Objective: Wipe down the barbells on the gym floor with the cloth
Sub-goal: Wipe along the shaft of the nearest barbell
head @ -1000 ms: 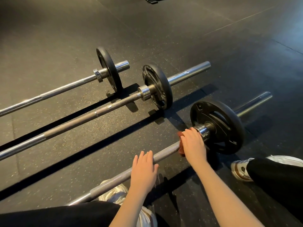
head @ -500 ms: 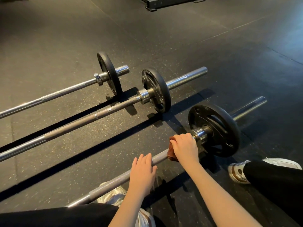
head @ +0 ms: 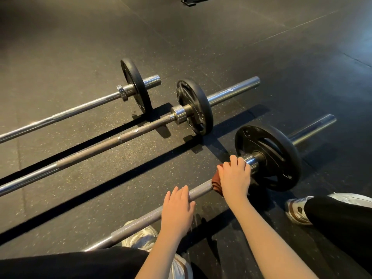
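Three barbells lie side by side on the dark gym floor, each with a black plate near its right end. The nearest barbell [head: 145, 219] runs across my knees. My right hand [head: 234, 178] grips a reddish-brown cloth [head: 216, 182] wrapped round its shaft, right beside the chrome collar [head: 250, 161] and the black plate [head: 269, 156]. Further left on the knurled shaft my left hand [head: 178, 208] rests with its fingers laid over the bar. The middle barbell [head: 112, 143] and the far barbell [head: 66, 113] lie beyond, untouched.
My white shoes show at the bottom centre [head: 141, 238] and at the right [head: 298, 210], with black trouser legs over them. A black equipment base [head: 191, 1] sits at the top edge. Rubber floor [head: 281, 47] stretches beyond the bars.
My right hand slid the cloth a little left along the shaft, then back right against the collar. My left hand stays on the bar.
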